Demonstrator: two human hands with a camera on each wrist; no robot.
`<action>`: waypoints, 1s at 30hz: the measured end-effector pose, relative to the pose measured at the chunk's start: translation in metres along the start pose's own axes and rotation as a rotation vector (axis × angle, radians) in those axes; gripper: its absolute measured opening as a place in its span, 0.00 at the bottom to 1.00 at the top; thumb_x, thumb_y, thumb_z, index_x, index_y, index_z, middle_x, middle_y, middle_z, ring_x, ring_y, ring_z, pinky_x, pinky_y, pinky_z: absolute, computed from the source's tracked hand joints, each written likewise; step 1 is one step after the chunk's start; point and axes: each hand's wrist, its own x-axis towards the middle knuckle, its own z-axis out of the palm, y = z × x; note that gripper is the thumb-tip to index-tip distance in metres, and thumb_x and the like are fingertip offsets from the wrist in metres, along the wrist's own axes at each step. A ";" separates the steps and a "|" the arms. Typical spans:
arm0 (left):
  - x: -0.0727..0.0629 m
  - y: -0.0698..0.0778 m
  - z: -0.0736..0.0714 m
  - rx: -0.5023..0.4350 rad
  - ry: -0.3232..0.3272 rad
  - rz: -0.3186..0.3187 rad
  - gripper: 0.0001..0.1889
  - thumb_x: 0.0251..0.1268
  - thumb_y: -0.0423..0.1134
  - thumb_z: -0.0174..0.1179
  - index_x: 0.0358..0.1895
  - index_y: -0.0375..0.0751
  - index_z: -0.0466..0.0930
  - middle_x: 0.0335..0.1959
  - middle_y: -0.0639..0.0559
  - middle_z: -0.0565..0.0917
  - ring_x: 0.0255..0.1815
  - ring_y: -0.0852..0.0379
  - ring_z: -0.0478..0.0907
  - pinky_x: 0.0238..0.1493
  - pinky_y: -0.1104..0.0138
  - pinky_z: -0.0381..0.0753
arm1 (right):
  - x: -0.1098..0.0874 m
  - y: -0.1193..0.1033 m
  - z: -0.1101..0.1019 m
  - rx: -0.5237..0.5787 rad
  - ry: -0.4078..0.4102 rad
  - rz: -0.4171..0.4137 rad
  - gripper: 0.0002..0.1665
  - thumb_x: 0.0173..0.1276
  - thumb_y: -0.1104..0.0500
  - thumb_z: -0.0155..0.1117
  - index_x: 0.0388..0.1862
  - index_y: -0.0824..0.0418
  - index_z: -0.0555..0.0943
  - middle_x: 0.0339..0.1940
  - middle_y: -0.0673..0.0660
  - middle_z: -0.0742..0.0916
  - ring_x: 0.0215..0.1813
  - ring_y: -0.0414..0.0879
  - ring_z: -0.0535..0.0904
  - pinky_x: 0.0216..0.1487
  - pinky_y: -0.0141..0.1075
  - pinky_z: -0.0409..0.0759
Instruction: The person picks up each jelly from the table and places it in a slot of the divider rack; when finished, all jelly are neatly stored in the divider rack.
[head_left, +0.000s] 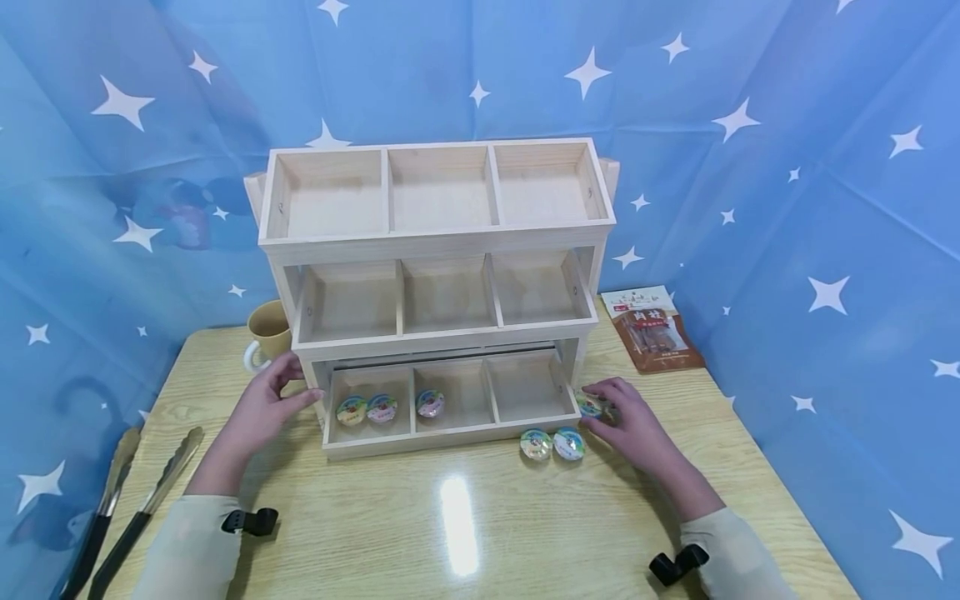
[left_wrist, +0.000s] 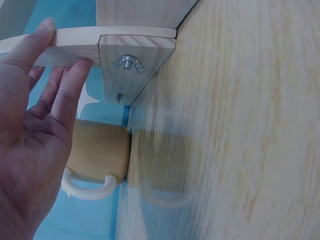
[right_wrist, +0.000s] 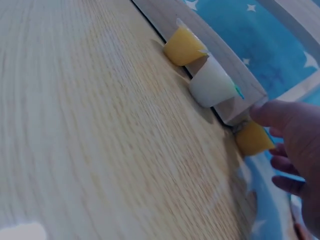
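A pale wooden three-tier shelf (head_left: 435, 237) stands on the table, each tier divided into three compartments. My left hand (head_left: 258, 412) grips its left upright (left_wrist: 75, 47), thumb on one side and fingers on the other. At the lowest tier's right corner, my right hand (head_left: 630, 421) has its thumb at the wood and its other fingers bent loosely; a yellow jelly cup (right_wrist: 252, 137) sits right under the thumb. Whether it pinches the cup or the shelf I cannot tell. Two more jelly cups, one yellow (right_wrist: 184, 46) and one white (right_wrist: 212, 84), stand before the tray.
In the lowest tier, two jelly cups (head_left: 367, 410) lie left and one (head_left: 430, 403) lies in the middle. A tan mug (head_left: 270, 327) stands behind my left hand. Black-handled tongs (head_left: 146, 512) lie far left, a brown snack packet (head_left: 652, 329) back right. Star-patterned blue cloth (head_left: 750, 208) surrounds the table.
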 end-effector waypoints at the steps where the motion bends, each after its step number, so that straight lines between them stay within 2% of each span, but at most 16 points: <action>1: 0.000 0.000 0.000 -0.003 0.000 0.000 0.28 0.76 0.31 0.72 0.73 0.35 0.75 0.57 0.39 0.87 0.57 0.62 0.83 0.56 0.72 0.83 | 0.000 0.000 0.000 0.000 -0.001 0.004 0.28 0.74 0.61 0.80 0.70 0.64 0.83 0.63 0.60 0.84 0.65 0.60 0.80 0.66 0.62 0.82; 9: 0.000 0.000 0.000 -0.015 0.007 0.021 0.28 0.74 0.28 0.73 0.73 0.34 0.75 0.57 0.36 0.87 0.56 0.63 0.82 0.57 0.74 0.82 | 0.002 0.000 0.002 -0.026 0.001 0.015 0.27 0.74 0.63 0.79 0.69 0.64 0.84 0.61 0.59 0.85 0.63 0.57 0.81 0.63 0.59 0.83; 17: 0.000 0.000 0.001 -0.013 0.012 0.036 0.28 0.73 0.27 0.73 0.73 0.34 0.76 0.56 0.36 0.87 0.55 0.67 0.82 0.57 0.73 0.82 | 0.002 0.000 0.004 -0.039 0.017 0.035 0.28 0.71 0.64 0.80 0.68 0.66 0.85 0.59 0.60 0.86 0.62 0.59 0.82 0.63 0.59 0.83; 24: 0.001 -0.003 0.001 -0.008 0.012 0.029 0.30 0.73 0.28 0.73 0.75 0.36 0.75 0.57 0.37 0.87 0.55 0.66 0.82 0.58 0.70 0.83 | 0.000 -0.001 0.003 -0.098 0.129 -0.006 0.29 0.66 0.66 0.82 0.66 0.68 0.86 0.55 0.60 0.87 0.59 0.59 0.83 0.61 0.60 0.83; 28: 0.001 -0.003 0.000 -0.007 0.015 0.024 0.30 0.73 0.28 0.73 0.75 0.35 0.75 0.57 0.36 0.87 0.55 0.66 0.81 0.58 0.71 0.82 | -0.001 -0.009 -0.002 -0.078 0.198 -0.031 0.29 0.65 0.66 0.82 0.65 0.67 0.86 0.54 0.59 0.87 0.58 0.58 0.83 0.60 0.59 0.82; 30: 0.001 -0.003 0.001 -0.011 0.015 0.019 0.30 0.73 0.28 0.73 0.75 0.35 0.75 0.56 0.36 0.87 0.55 0.65 0.81 0.57 0.72 0.82 | 0.000 -0.014 -0.004 -0.071 0.228 -0.063 0.29 0.65 0.67 0.83 0.65 0.66 0.87 0.53 0.58 0.87 0.57 0.57 0.84 0.60 0.56 0.82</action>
